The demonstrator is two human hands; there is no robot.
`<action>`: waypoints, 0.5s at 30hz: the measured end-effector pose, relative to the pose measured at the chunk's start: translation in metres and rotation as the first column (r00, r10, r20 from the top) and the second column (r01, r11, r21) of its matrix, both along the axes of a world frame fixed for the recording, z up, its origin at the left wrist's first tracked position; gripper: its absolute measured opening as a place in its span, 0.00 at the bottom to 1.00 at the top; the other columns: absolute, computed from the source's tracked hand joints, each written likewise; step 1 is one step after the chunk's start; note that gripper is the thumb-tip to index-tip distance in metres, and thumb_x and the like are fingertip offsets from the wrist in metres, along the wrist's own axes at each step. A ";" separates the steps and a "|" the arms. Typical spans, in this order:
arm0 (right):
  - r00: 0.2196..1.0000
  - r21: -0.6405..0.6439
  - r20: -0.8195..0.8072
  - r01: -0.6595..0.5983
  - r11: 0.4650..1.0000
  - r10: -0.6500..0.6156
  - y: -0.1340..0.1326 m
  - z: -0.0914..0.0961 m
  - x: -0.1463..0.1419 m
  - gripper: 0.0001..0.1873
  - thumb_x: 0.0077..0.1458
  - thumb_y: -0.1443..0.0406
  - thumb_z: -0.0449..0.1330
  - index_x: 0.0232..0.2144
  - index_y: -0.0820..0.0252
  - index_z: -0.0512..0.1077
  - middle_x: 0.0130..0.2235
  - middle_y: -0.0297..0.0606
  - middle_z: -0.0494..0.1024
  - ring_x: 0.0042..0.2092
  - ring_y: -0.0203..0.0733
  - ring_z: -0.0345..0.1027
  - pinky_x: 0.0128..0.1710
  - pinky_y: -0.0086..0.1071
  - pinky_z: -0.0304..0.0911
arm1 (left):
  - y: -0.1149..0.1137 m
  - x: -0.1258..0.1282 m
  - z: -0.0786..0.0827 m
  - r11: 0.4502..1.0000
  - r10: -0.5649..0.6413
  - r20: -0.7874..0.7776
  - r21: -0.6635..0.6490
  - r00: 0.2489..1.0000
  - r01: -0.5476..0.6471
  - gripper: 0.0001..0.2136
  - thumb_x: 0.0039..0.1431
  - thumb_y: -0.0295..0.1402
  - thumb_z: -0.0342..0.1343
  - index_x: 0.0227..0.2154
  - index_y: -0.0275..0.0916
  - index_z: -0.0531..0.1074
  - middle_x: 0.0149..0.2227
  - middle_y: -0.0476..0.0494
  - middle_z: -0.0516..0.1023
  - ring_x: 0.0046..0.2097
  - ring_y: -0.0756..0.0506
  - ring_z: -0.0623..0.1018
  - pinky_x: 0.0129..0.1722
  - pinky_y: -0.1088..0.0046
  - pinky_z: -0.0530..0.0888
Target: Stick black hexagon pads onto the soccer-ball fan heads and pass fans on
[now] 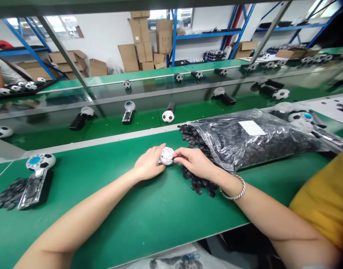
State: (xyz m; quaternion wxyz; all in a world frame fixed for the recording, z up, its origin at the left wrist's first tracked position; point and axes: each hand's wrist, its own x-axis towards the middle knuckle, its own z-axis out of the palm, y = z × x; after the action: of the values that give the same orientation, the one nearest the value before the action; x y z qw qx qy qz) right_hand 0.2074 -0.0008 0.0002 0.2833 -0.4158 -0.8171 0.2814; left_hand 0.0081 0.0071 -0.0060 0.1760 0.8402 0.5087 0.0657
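Left hand [149, 163] holds the white ball shell [167, 155] at the green bench [149, 220]; right hand [196, 162] pinches a dark piece [173, 158] at the shell's edge. Judged light, stiff and probably slippery, the shell is best gripped by its sides.

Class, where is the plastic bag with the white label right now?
In the head view, the plastic bag lies right of centre on the green table, near the right hand, with loose black pieces at its left end.
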 end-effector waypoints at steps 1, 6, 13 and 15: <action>1.000 -0.002 -0.002 -0.008 1.000 0.008 0.000 -0.001 0.000 0.04 0.54 0.69 0.55 0.32 0.60 0.70 0.30 0.33 0.74 0.29 0.34 0.65 0.30 0.27 0.59 | 0.000 0.000 0.000 1.000 0.003 0.008 0.005 1.000 -0.003 0.34 0.49 0.35 0.50 0.60 0.39 0.47 0.58 0.39 0.61 0.57 0.38 0.63 0.53 0.61 0.65; 0.999 0.160 -0.025 -0.035 0.986 0.039 -0.001 -0.005 -0.004 0.02 0.53 0.69 0.56 0.30 0.62 0.69 0.30 0.36 0.70 0.32 0.36 0.63 0.33 0.29 0.60 | -0.001 -0.001 -0.002 0.999 0.018 0.030 0.031 0.999 -0.019 0.33 0.49 0.35 0.51 0.59 0.39 0.49 0.57 0.40 0.61 0.57 0.38 0.63 0.53 0.61 0.64; 0.997 0.136 -0.073 -0.029 0.990 0.039 -0.005 -0.009 -0.008 0.03 0.52 0.69 0.57 0.29 0.60 0.72 0.31 0.35 0.74 0.34 0.37 0.66 0.36 0.30 0.60 | -0.003 -0.001 -0.001 0.998 0.052 0.076 0.019 0.996 -0.054 0.33 0.48 0.40 0.54 0.59 0.41 0.52 0.57 0.41 0.63 0.56 0.38 0.64 0.53 0.61 0.65; 0.996 0.060 -0.089 0.012 0.998 -0.006 -0.004 -0.012 -0.009 0.03 0.52 0.69 0.57 0.28 0.60 0.72 0.28 0.33 0.74 0.30 0.35 0.65 0.32 0.28 0.60 | -0.002 -0.001 -0.001 0.997 0.071 0.102 -0.012 0.992 -0.071 0.35 0.48 0.44 0.55 0.58 0.43 0.52 0.57 0.41 0.63 0.56 0.38 0.65 0.52 0.60 0.66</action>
State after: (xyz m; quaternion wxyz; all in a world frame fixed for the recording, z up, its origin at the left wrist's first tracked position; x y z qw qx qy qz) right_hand 0.1987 -0.0051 -0.0114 0.3328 -0.3979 -0.8100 0.2735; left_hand 0.0071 0.0052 -0.0067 0.2028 0.8164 0.5288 0.1130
